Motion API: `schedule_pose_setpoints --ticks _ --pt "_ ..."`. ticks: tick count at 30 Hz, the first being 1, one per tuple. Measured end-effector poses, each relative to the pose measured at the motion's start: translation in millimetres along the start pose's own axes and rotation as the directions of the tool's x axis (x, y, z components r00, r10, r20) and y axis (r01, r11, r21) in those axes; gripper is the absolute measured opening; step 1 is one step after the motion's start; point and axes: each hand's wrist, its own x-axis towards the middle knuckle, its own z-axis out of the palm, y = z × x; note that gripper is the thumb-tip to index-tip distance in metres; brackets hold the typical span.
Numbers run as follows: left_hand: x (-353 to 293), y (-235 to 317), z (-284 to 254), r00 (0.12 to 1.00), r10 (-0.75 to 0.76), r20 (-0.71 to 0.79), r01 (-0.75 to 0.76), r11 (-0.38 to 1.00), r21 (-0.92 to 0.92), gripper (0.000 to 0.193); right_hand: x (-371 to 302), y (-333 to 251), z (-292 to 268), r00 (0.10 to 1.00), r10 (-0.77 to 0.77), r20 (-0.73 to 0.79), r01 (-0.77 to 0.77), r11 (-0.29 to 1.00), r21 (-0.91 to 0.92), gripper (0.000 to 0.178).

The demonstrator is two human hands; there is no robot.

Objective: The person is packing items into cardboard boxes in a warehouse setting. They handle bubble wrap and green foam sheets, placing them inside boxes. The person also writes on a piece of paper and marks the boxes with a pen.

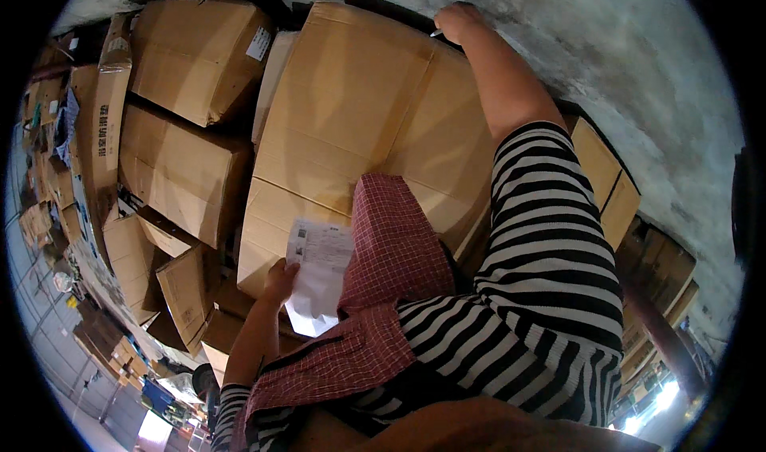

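My left hand (pixel 281 280) is closed on the left edge of a printed paper sheet (pixel 321 288), thumb on top. The sheet hangs in front of a large brown cardboard box (pixel 343 109), its right side tucked behind a red checked cloth (pixel 399 228) that I wear over a striped top. My right arm reaches out to the far edge of the box. There my right hand (pixel 459 23) is closed on a slim, pale-tipped thing that looks like a pen (pixel 436 33). Most of it is hidden in the fingers.
Stacked cartons (pixel 191 61) stand to the left, with opened boxes (pixel 187 288) below them. A rough grey wall (pixel 614 61) runs along the far right side, with more cartons (pixel 598 165) against it. A dark pole (pixel 662 336) slants at the lower right.
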Motion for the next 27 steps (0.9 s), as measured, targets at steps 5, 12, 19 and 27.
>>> schedule_pose_setpoints --ticks 5,12,19,27 --pt "-0.6 -2.0 0.2 0.994 0.077 0.073 -0.077 0.997 -0.001 0.031 6.2 -21.3 -25.0 0.995 -0.041 0.095 0.046 0.998 -0.051 0.022" --pt "5.5 35.4 3.4 0.993 0.108 0.048 -0.112 0.990 0.082 0.031 3.7 -14.5 -30.8 0.987 -0.078 0.137 0.091 0.992 -0.090 0.022" --pt "-30.1 74.4 -9.1 0.998 -0.041 -0.039 0.046 0.990 0.134 0.030 -30.8 20.7 -10.6 0.998 -0.050 0.042 0.054 0.993 -0.104 0.020" --pt "-12.2 31.6 -0.9 0.995 0.085 0.058 -0.084 0.996 -0.034 0.030 -18.3 7.0 -5.1 0.998 -0.010 0.060 0.010 1.000 -0.006 0.026"
